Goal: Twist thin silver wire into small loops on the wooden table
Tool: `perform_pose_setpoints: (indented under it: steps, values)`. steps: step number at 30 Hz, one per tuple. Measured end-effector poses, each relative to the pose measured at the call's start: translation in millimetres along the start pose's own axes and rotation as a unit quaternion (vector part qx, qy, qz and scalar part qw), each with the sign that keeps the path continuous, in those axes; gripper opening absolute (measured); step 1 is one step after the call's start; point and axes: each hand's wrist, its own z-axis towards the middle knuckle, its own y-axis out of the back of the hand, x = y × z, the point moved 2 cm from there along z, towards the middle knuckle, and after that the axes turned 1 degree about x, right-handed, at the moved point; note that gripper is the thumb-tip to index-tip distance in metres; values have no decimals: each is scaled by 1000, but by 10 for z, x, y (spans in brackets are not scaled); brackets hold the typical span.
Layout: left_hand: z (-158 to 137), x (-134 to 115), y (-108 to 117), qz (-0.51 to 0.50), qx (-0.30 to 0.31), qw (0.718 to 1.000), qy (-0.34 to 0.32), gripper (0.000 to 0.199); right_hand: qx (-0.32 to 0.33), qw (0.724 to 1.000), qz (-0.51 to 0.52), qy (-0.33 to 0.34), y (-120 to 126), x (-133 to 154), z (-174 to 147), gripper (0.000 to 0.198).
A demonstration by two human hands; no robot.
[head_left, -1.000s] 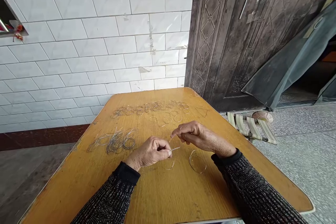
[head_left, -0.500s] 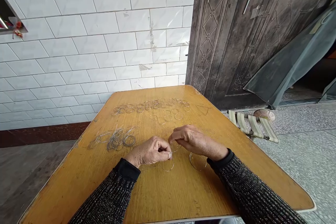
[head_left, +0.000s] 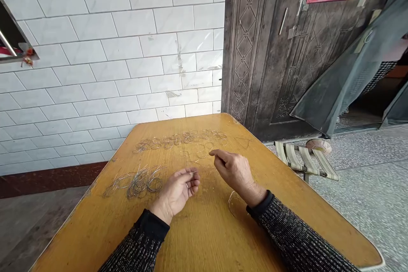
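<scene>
My left hand (head_left: 178, 189) is over the middle of the table, its palm turned partly up. Thumb and forefinger are pinched on a thin wire, of which only a short bright bit shows. To its right, my right hand (head_left: 236, 174) has its fingers closed in a pinch, with fine wire seen faintly by the fingertips. Just beyond both hands lie bent wire pieces (head_left: 204, 156), curved into loops. A curved wire (head_left: 230, 205) rests beneath my right wrist. Left of my left hand is a heap of coiled grey wires (head_left: 138, 186).
A row of looped wire shapes (head_left: 167, 142) spans the far part of the wooden table (head_left: 204, 238). A triangular wire (head_left: 244, 142) lies at the far right. Beyond are a tiled wall (head_left: 127, 51) and dark door (head_left: 270, 72). A strap stool (head_left: 306, 159) stands right of the table.
My left hand has turned palm-up and shifted slightly left. My right hand has turned, its fingertips now farther forward and apart from the left. The view has tilted up a little.
</scene>
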Motion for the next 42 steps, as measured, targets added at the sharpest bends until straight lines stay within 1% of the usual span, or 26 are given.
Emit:
perform_pose_setpoints:
  steps: [3,6,9,12,15,20,22,26,30,35,39,42]
  values:
    - [-28,56,-103,-12,16,1000,-24,25,-15,998,-56,26,0,39,-19,27]
    - [-49,47,-157,-42,-5,998,-55,26,-12,993,-97,60,-3,78,-37,26]
    - [-40,17,-149,-61,-33,995,-67,26,-8,991,-108,77,-9,104,-51,25]
    - [-17,6,-117,-66,-44,994,-74,26,1,993,-87,82,-27,129,-67,25]
    - [-3,14,-95,-61,-54,993,-81,27,9,996,-40,81,-51,154,-91,24]
    - [-3,2,-90,-35,-90,989,-109,29,19,996,4,83,-87,173,-121,25]
    - [-5,-15,-89,-17,-94,988,-121,29,27,996,17,80,-103,167,-126,26]
    - [-5,-46,-75,16,-73,989,-129,26,39,996,50,69,-130,132,-122,27]
    - [-6,-60,-57,40,-55,989,-130,25,63,993,66,80,-117,105,-101,28]
    - [-5,-56,-50,63,-33,989,-128,24,89,990,55,95,-69,98,-76,28]
    - [-7,-66,-49,87,-8,988,-131,21,107,989,33,93,-68,86,-63,29]
    - [-13,-81,-43,111,-2,985,-131,18,119,988,35,94,-74,85,-62,29]
